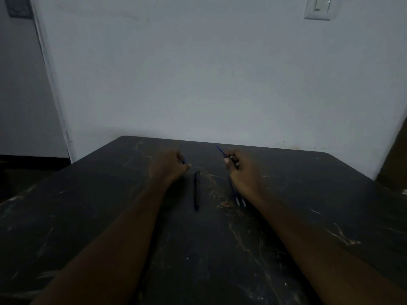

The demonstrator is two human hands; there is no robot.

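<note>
My right grip (240,170) pinches the blue pen (220,150), my left grip (169,165) a blue bit (184,161); the black pen (196,190) lies lengthwise between, nearer left.

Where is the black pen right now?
In the head view, the black pen lies on the dark table between the left hand and the right hand, closer to the left; neither touches it.

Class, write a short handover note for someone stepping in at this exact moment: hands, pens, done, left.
Left hand grips a small blue piece, too dark to identify.
Right hand pinches a thin blue rod, far end raised.
A black pen lies on the table between the hands; two more pens lie by the right wrist.
Done: unclear. Left: probably joining the held parts.
</note>
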